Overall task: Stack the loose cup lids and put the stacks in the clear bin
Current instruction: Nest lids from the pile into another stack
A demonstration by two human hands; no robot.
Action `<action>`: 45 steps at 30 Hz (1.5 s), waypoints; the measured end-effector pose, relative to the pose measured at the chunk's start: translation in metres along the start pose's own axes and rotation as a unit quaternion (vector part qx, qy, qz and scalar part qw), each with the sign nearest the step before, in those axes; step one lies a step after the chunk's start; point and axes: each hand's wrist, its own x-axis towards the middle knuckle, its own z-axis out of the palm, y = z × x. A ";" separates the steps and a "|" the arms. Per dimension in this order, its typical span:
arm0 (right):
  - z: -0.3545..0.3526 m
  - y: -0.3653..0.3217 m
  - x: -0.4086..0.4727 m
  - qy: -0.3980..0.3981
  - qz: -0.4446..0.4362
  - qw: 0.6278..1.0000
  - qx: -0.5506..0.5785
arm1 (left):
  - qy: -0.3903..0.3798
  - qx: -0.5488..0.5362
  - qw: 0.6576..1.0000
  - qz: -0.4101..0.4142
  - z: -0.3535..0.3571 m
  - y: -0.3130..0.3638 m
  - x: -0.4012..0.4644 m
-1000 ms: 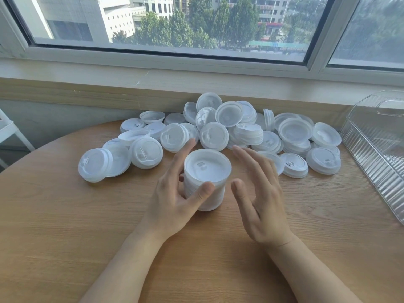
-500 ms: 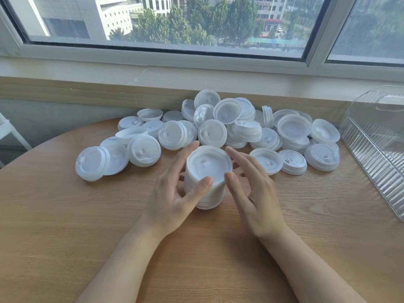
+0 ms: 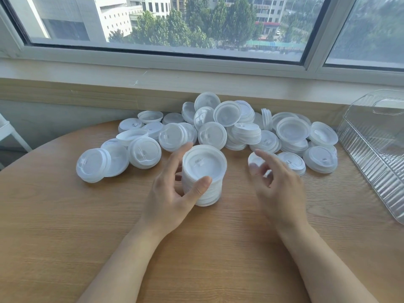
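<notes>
Lids are what this moment is about, so take the upright stack (image 3: 204, 174) near the middle of the round wooden table (image 3: 65, 226) as the landmark. Going from largest down: the table spreads all around the stack; the window (image 3: 196, 25) and its sill run along the wall well behind it. The clear bin (image 3: 376, 147) sits well to the right of the stack at the table's edge, ribbed, with no lids visible in it. The heap of loose lids (image 3: 227, 125) lies just behind the stack, spreading to both sides.

The left hand (image 3: 175, 193) grips the stack, thumb on its near side and fingers round the far-left side. The right hand (image 3: 282, 184) hovers to the right of the stack, apart from it, fingers relaxed and holding nothing, over a single lid (image 3: 254, 159) lying flat at the heap's near edge.

Judged from this, the stacking step is in hand: the stack is part built and most lids are still loose. The next move likely calls for pinching that nearby lid, turning it the same way up, and seating it squarely on top while the left hand steadies.

Compared with half a second ago, the right hand has left the stack's side and swung rightward toward the heap; the left hand's hold is unchanged.
</notes>
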 end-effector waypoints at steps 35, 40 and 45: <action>0.005 -0.005 -0.004 0.022 -0.081 0.993 0.079 | 0.010 -0.008 1.000 0.002 -0.004 0.000 0.002; 0.000 -0.010 -0.006 0.065 -0.092 0.990 0.080 | 0.008 -0.003 1.000 0.001 -0.004 -0.002 0.002; 0.001 -0.010 -0.006 0.070 -0.071 0.992 0.083 | 0.006 -0.003 1.000 0.006 -0.003 -0.001 0.002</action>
